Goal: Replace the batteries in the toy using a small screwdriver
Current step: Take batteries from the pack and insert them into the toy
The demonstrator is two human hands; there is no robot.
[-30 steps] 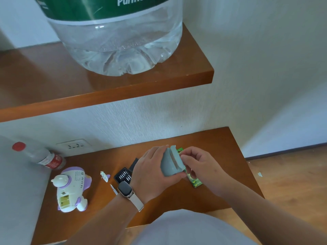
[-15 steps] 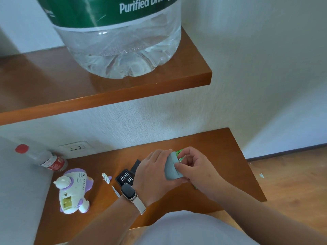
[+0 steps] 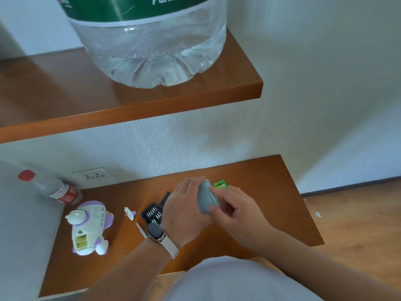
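Change: the grey plastic piece (image 3: 204, 200) has turned from broad-side to nearly edge-on between the hands, and the right fingertips have slid along its side.
Left hand (image 3: 184, 209): grip curled round the grey piece from the left, holding it above the counter (image 3: 271, 203).
Right hand (image 3: 236, 207): grip pinched on the same piece's right edge; nothing else is in it.
Meaning: probably still working this piece open or shut. I cannot tell what it is, and no fresh cell is in either hand.
Toy (image 3: 89, 224): lying by the counter's left edge, towards the front, with its battery bay (image 3: 80, 242) uncovered. It is well apart from both hands.
Battery pack (image 3: 221, 184): green, just behind the fingertips, towards the back edge.
Tools: the loose cover (image 3: 129, 212), bit case (image 3: 152, 213) and screwdriver (image 3: 141, 229) lie between the toy and the left wrist.
Edges: the right and front edges drop to the floor, so a slipped cell could roll off.
Room: bare wood to the right of the hands; a small bottle (image 3: 56, 190) crowds the back-left corner.
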